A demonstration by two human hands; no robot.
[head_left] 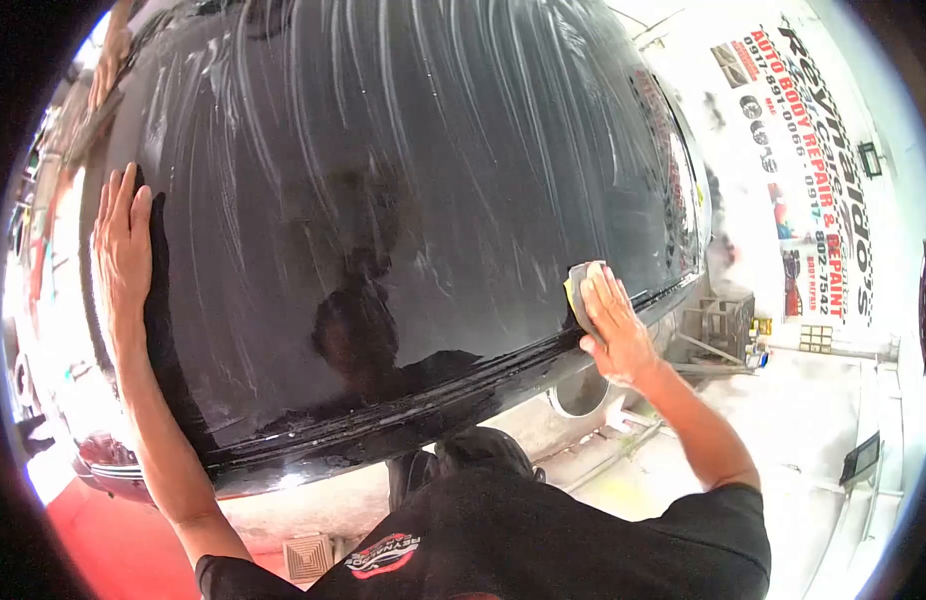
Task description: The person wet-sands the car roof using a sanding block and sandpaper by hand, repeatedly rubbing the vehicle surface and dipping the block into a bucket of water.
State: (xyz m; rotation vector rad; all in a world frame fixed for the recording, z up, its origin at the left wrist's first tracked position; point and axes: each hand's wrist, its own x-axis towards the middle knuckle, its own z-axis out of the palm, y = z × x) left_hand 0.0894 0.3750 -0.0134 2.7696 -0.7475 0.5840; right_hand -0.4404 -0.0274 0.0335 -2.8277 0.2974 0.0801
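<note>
A black glossy car panel (pixel 463 220), perhaps the roof, fills the middle of the head view, marked with long whitish streaks and smears. My right hand (pixel 618 330) presses a grey sponge (pixel 581 292) with a yellow edge onto the panel near its right front edge. The fingers lie along the sponge and partly cover it. On the far left, my left hand (pixel 123 245) rests flat with fingers stretched out along the panel's left side, holding nothing. My head and arms are mirrored darkly in the paint.
A wet-looking black trim edge (pixel 383 415) runs along the near side of the panel. The car's side mirror (pixel 579 393) sticks out below my right hand. A lettered banner (pixel 803 170) hangs at the right, above a metal rack (pixel 721 325). Something red lies lower left.
</note>
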